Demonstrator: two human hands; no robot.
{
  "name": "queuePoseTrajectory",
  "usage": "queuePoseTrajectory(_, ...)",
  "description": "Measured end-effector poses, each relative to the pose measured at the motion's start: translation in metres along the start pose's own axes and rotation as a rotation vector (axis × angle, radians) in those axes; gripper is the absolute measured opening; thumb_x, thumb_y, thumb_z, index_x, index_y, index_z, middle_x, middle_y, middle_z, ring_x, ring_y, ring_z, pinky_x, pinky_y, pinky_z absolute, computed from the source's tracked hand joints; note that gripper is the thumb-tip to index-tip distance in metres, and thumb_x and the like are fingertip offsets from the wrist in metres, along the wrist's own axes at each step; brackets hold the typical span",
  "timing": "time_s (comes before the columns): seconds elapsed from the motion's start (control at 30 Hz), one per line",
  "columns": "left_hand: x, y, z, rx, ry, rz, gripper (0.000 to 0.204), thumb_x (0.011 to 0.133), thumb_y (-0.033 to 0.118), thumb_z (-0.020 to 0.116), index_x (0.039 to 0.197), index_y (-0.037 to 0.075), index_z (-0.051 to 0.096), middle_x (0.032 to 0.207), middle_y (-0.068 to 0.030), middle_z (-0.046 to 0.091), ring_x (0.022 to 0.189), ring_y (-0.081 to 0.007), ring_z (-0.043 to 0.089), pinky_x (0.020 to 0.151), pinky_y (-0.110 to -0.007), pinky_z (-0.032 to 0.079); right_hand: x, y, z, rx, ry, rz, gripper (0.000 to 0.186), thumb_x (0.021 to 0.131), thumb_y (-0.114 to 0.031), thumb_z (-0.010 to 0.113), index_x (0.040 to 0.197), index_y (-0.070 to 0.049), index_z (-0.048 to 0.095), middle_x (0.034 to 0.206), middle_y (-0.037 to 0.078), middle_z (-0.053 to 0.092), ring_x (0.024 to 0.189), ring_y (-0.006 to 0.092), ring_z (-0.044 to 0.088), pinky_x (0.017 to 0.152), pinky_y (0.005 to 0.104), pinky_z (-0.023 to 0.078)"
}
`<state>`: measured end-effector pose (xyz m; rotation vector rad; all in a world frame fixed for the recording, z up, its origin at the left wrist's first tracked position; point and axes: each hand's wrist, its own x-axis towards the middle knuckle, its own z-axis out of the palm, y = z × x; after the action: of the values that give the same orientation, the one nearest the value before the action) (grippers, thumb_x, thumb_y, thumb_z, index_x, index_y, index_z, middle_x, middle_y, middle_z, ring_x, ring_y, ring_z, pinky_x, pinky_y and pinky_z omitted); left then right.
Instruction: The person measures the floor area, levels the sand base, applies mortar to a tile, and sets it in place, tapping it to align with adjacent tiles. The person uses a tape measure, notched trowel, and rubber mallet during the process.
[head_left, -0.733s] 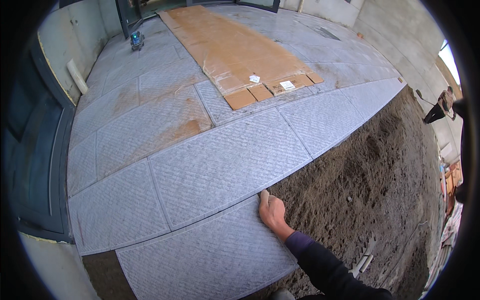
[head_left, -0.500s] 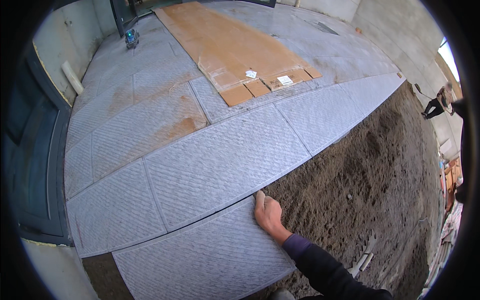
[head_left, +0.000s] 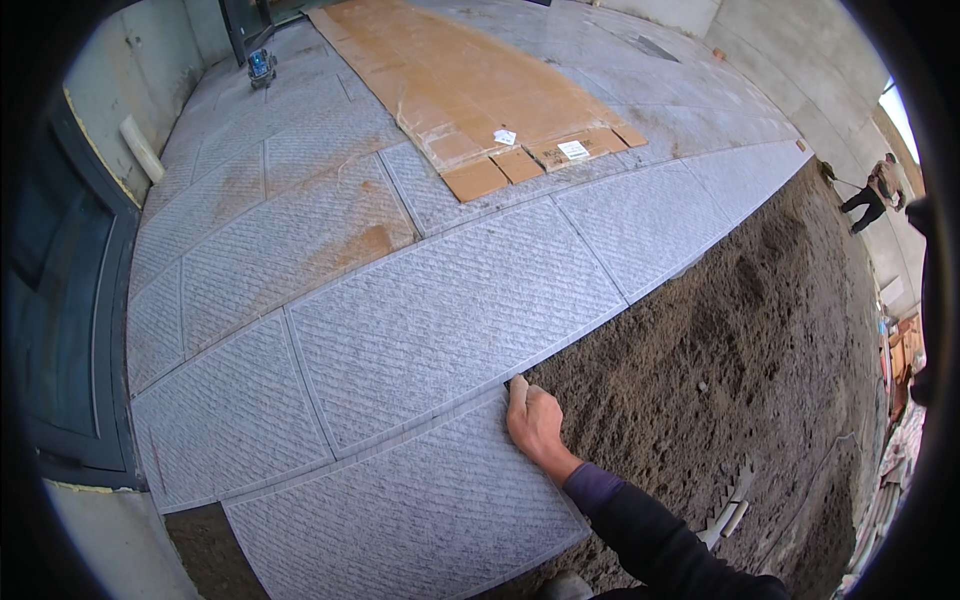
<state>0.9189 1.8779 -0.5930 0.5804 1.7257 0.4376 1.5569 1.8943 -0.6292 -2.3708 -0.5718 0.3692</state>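
A grey, ridged paving slab (head_left: 400, 510) lies nearest me, its far edge against the slab row (head_left: 450, 325) beyond it. My right hand (head_left: 537, 420), in a dark sleeve with a purple cuff, is at this slab's far right corner. Its fingers are curled and closed on the edge there, and the fingertips come close to the slab row; their undersides are hidden. My left hand is out of view. On the soil to the right of my forearm lies a notched trowel (head_left: 728, 515) with a pale handle.
Loose brown soil (head_left: 700, 370) borders the slabs on the right. Flattened cardboard (head_left: 500, 90) covers laid paving farther off. A dark-framed glass door (head_left: 70, 300) stands at the left, and a small blue device (head_left: 262, 68) sits far back. Another person (head_left: 877, 192) holds a long-handled tool at far right.
The dark gap between the near slab and the row beyond has closed up. My right hand has shifted slightly away from me. The distant person has changed posture, with the tool lower.
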Motion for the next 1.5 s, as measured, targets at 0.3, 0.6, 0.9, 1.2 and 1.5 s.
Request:
queuePoseTrajectory(0.3,0.007,0.005,0.003,-0.346,0.130,-0.202,0.061,0.113,0.039,0.042,0.161,0.005,0.026,0.158,-0.0153,0.038,0.139,-0.0340,0.041,0.113,-0.047,0.047,0.003,0.002,0.003,-0.082,-0.041,0.000,0.060,0.108,-0.039,0.044,0.081,0.006,0.070,0.086,0.032,0.068,0.080,0.0494,0.068,0.076,0.0563,0.053)
queuePoseTrajectory(0.6,-0.010,0.020,-0.018,0.432,-0.105,0.042,0.053,0.110,0.033,0.051,0.153,0.002,0.042,0.138,-0.0169,0.057,0.125,-0.0317,0.056,0.104,-0.043,0.052,0.002,-0.006,-0.060,-0.198,-0.147,-0.247,0.051,0.105,-0.038,0.054,0.074,0.001,0.065,0.065,0.027,0.061,0.063,0.0473,0.063,0.059,0.0531,0.050)
queuePoseTrajectory(0.9,-0.094,0.214,0.129,0.714,-0.363,0.368,0.043,0.109,0.028,0.054,0.142,0.000,0.050,0.118,-0.0221,0.070,0.102,-0.0327,0.070,0.085,-0.045,0.060,-0.218,0.205,-0.323,-0.537,0.024,0.236,0.019,0.092,-0.019,0.066,0.104,-0.007,0.074,0.075,0.019,0.071,0.072,0.0384,0.070,0.066,0.0456,0.055)
queuePoseTrajectory(1.2,-0.163,0.139,0.329,1.283,-1.424,1.144,0.032,0.100,0.012,0.061,0.126,-0.006,0.061,0.091,-0.0171,0.072,0.080,-0.0251,0.072,0.072,-0.035,0.055,-0.788,0.221,-0.424,-0.348,0.533,1.425,0.030,0.085,-0.027,0.066,0.090,0.000,0.077,0.078,0.027,0.071,0.080,0.0374,0.075,0.075,0.0457,0.059)
queuePoseTrajectory(1.5,-0.155,0.118,0.322,1.794,-1.433,1.144,0.027,0.096,0.019,0.069,0.114,-0.001,0.069,0.089,-0.0224,0.074,0.078,-0.0385,0.073,0.070,-0.043,0.057,-0.831,0.380,-0.278,-0.550,0.290,1.555,0.058,0.089,-0.043,0.072,0.130,-0.004,0.063,0.125,0.024,0.068,0.116,0.0419,0.066,0.096,0.0514,0.054)
